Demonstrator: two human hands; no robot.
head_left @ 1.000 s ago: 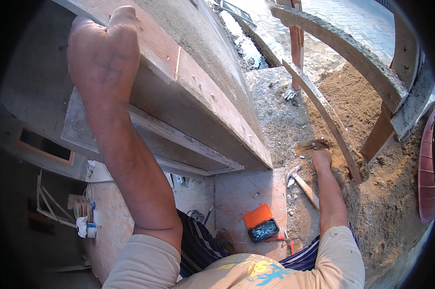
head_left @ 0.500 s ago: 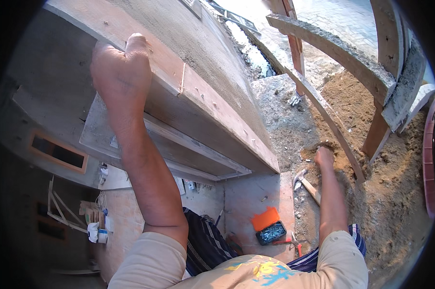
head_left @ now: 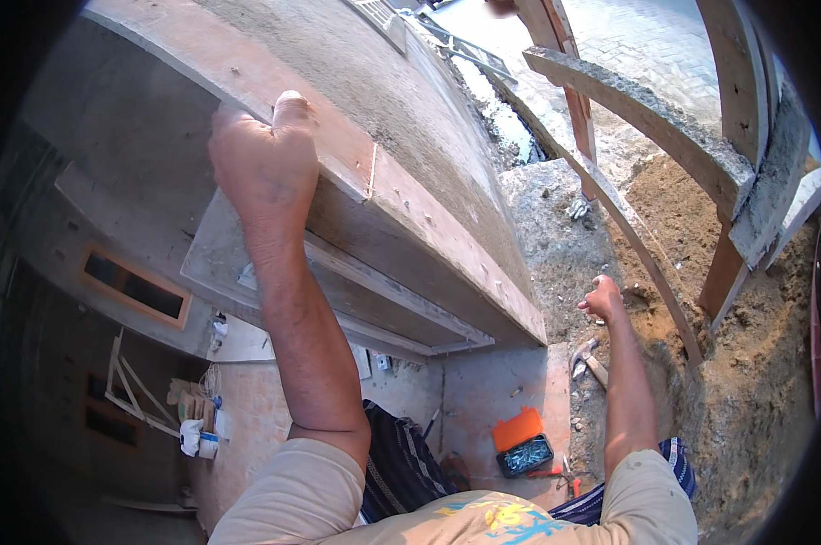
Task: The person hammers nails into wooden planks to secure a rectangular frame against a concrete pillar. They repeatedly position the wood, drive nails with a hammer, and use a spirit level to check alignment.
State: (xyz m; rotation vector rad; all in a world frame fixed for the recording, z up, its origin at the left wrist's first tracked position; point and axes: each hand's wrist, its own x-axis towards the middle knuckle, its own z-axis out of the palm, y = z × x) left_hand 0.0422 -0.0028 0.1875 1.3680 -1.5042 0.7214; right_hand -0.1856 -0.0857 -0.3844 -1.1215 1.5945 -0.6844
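Observation:
My left hand (head_left: 267,168) is wrapped over the edge of a long wooden board (head_left: 338,154), with the thumb lying on its upper face. Several nail heads or small bumps dot that face, and a pale seam crosses it. My right hand (head_left: 603,300) is above the rubble-strewn ground right of the board's far end. Its fingers look partly bent and apart, and I see nothing held in them. Closer to me lies a claw hammer (head_left: 592,365) with a wooden handle, partly hidden by my right forearm. An orange-lidded box (head_left: 525,456) of nails or screws stands open.
Red-handled pliers (head_left: 568,478) lie beside the box. Curved wooden pieces (head_left: 647,118) and an upright post rise at the right over a sand heap (head_left: 674,204). A rough plastered wall (head_left: 410,118) runs along the board. White containers (head_left: 200,438) stand at the lower left.
The view has shifted, so most things sit slightly further right and lower. My right hand has moved left relative to the ground, its fingers now more spread. My left hand keeps its hold.

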